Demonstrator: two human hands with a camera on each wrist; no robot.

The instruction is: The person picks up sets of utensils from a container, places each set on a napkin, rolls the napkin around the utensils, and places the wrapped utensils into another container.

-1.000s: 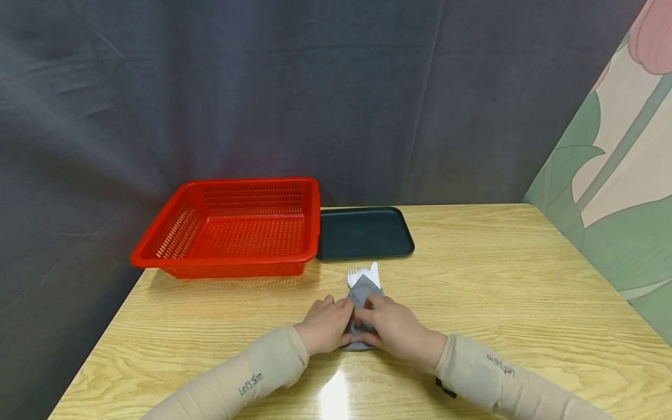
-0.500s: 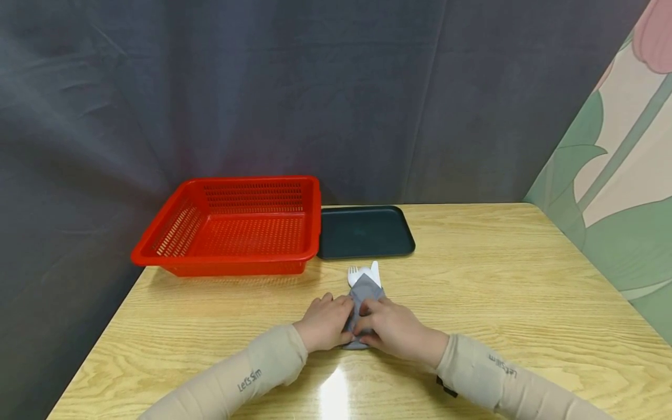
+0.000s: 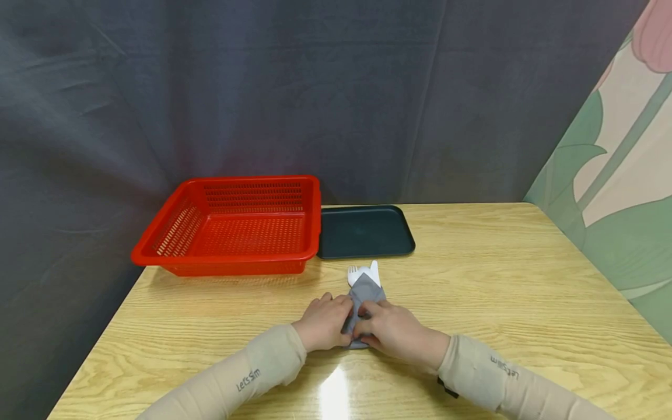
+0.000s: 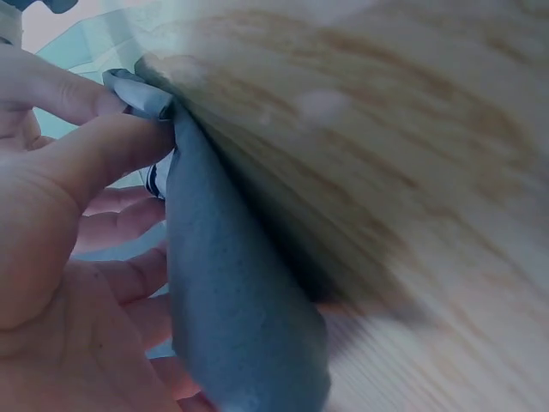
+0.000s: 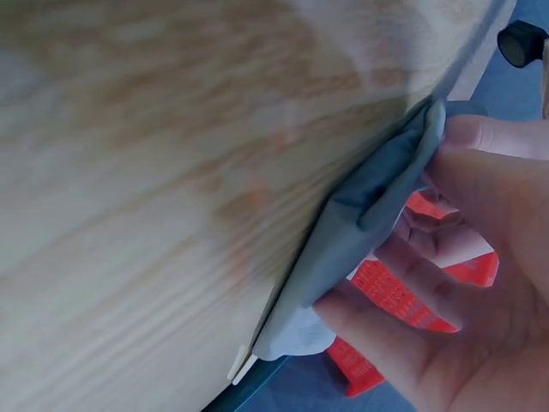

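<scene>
A grey cloth napkin [image 3: 366,290] lies folded around white cutlery in front of me. Out of its far end stick a fork [image 3: 352,275], a knife [image 3: 375,272] and a rounded white piece between them. My left hand [image 3: 321,322] holds the napkin's left side, thumb at the near end; in the left wrist view that thumb presses on the cloth [image 4: 240,283]. From the right, my right hand [image 3: 395,330] pinches the napkin, its fingertips along the fold [image 5: 343,232] in the right wrist view. The cutlery's lower parts are hidden inside the cloth.
A red plastic basket [image 3: 226,258] stands at the back left of the wooden table [image 3: 504,280]. Beside it, a dark tray [image 3: 364,233] lies near the back edge. Behind hangs a dark curtain [image 3: 294,87]; a painted wall [image 3: 625,175] borders the right.
My right hand's fingers have shifted slightly over the napkin's near part. The left hand stays in nearly the same place, and the napkin and cutlery lie where they were.
</scene>
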